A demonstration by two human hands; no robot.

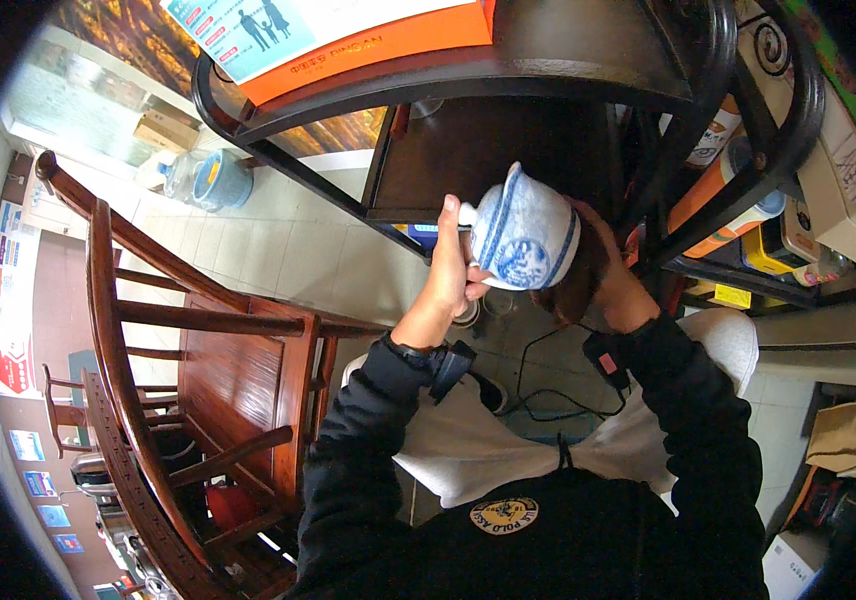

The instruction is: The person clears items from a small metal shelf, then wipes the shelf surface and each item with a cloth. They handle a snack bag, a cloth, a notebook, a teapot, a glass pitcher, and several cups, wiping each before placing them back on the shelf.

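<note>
A white and blue ceramic pitcher (pixel 519 233) is held tilted in front of me, below the dark shelf. It has blue bands, a round blue picture on its side and a pointed lip toward the top. My left hand (pixel 453 265) grips it at the left, around its short handle, with the thumb pointing up. At the pitcher's other end, my right hand (pixel 624 290) presses a brown cloth (pixel 580 268) against it. The cloth and shadow hide most of my right fingers.
A black-framed stand (pixel 468 92) arches close above my hands, with an orange box (pixel 378 52) on it. The wooden armchair (pixel 248 370) stands at the left. Packages and an orange bottle (pixel 713 205) crowd the right shelf. A black cable (pixel 520 375) lies between my legs.
</note>
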